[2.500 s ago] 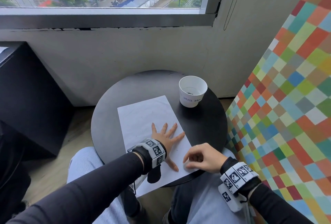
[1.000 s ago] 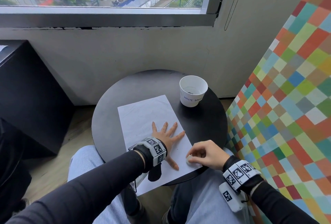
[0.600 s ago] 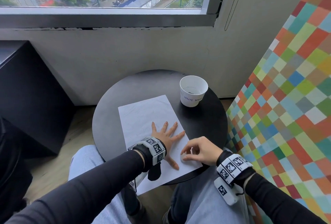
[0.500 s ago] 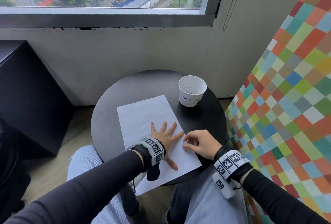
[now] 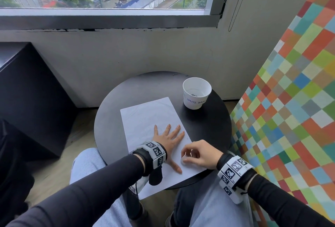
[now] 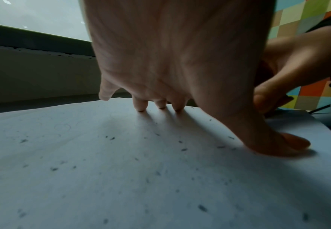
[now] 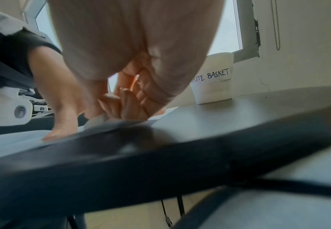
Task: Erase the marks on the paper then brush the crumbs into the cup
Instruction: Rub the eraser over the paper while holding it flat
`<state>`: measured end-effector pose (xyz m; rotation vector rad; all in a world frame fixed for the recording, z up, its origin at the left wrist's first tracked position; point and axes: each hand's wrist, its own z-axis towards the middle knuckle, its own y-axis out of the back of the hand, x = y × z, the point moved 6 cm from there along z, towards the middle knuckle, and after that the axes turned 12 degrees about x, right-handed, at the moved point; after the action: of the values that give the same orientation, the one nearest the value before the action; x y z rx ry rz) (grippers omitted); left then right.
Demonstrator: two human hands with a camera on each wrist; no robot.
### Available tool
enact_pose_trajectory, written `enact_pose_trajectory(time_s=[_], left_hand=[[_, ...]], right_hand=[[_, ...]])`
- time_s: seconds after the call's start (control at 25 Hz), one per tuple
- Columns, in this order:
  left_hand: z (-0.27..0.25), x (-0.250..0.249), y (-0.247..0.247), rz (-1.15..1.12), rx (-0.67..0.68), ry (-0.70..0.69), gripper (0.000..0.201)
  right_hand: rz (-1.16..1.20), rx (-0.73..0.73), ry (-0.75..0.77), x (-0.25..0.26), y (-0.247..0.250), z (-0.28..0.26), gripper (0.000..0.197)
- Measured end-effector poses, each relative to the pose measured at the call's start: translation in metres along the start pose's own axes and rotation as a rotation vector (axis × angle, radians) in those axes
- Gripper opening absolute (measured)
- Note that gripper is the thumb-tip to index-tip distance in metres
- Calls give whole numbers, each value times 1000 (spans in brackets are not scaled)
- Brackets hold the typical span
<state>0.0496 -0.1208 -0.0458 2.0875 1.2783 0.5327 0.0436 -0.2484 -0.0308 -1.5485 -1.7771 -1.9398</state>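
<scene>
A white sheet of paper (image 5: 145,116) lies on the round black table (image 5: 116,118), its near end hanging over the edge. My left hand (image 5: 167,137) presses flat on the paper with fingers spread. My right hand (image 5: 197,154) has curled fingers that pinch a small white eraser (image 5: 184,159) against the paper's near right corner. Faint pencil marks show on the paper (image 6: 121,178), and several dark crumbs (image 6: 183,149) lie scattered over it. A white paper cup (image 5: 196,93) labelled "waste basket" stands at the table's far right; its label shows on the cup (image 7: 215,80) in the right wrist view.
A wall with a window sill runs behind the table. A chequered multicoloured panel (image 5: 290,108) stands close on the right. A black cabinet (image 5: 27,90) sits to the left. My knees in light jeans (image 5: 208,206) are under the table's near edge.
My right hand has moved the eraser back and forth over the paper's near right part: up toward the left hand's fingers, then back down to the corner. The left hand has stayed flat.
</scene>
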Motion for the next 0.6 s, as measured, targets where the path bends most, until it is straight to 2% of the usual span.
enact_pose_trajectory(time_s=[0.04, 0.16, 0.2, 0.32, 0.36, 0.48, 0.52, 0.6], left_hand=[[0, 0, 0, 3, -1, 3, 141], [1, 0, 1, -11, 9, -3, 142], [1, 0, 1, -12, 11, -2, 142], [1, 0, 1, 3, 13, 15, 143], [1, 0, 2, 3, 13, 13, 143], [2, 0, 2, -13, 16, 1, 143], [1, 1, 1, -14, 18, 2, 143], [2, 1, 0, -1, 15, 10, 143]], right_hand=[[-1, -23, -5, -2, 2, 1, 11], [-1, -215, -83, -11, 19, 1, 11], [8, -197, -67, -10, 16, 0, 11], [35, 38, 43, 4, -9, -1, 13], [36, 28, 41, 3, -8, -1, 13], [13, -177, -25, -8, 13, -3, 10], [23, -153, -11, -7, 11, -3, 9], [53, 12, 53, 0, -4, -2, 11]])
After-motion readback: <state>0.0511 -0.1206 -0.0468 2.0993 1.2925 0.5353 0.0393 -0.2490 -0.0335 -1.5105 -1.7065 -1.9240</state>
